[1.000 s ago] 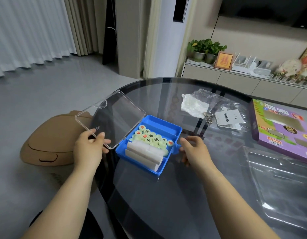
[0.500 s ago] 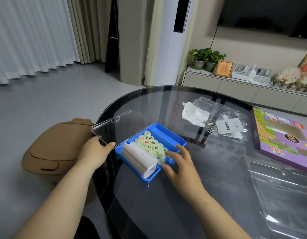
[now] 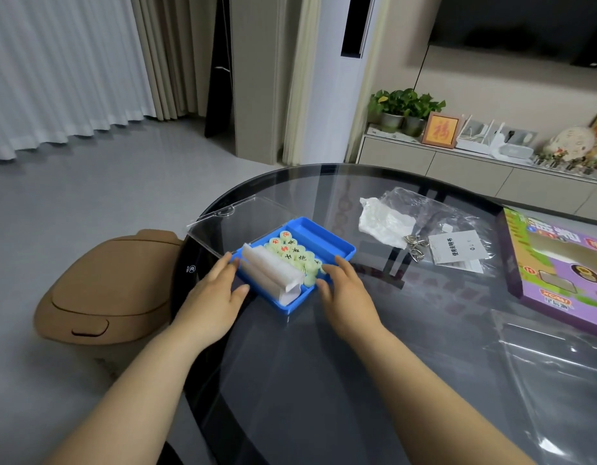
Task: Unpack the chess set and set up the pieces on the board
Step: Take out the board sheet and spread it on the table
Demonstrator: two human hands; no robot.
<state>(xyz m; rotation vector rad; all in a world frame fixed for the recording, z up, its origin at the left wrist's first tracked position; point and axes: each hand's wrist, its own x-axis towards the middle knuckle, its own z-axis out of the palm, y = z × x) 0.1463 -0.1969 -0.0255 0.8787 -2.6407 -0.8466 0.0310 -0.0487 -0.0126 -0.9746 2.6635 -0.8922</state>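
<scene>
Clear lid (image 3: 235,226) now released and open; left hand (image 3: 214,293) and right hand (image 3: 345,292), fingers loosely apart, flank the blue case (image 3: 339,251) for unpacking.

Glossy glass table (image 3: 324,380); blue plastic case (image 3: 327,245); clear plastic lid (image 3: 230,223).

We note the dark glass tabletop (image 3: 307,380) carrying a blue case (image 3: 319,237), a crumpled bag (image 3: 384,219), a leaflet (image 3: 456,250) and a purple box (image 3: 559,273).

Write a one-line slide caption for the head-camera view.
Left hand and right hand flank the open blue case of chess pieces on a glass table.
</scene>
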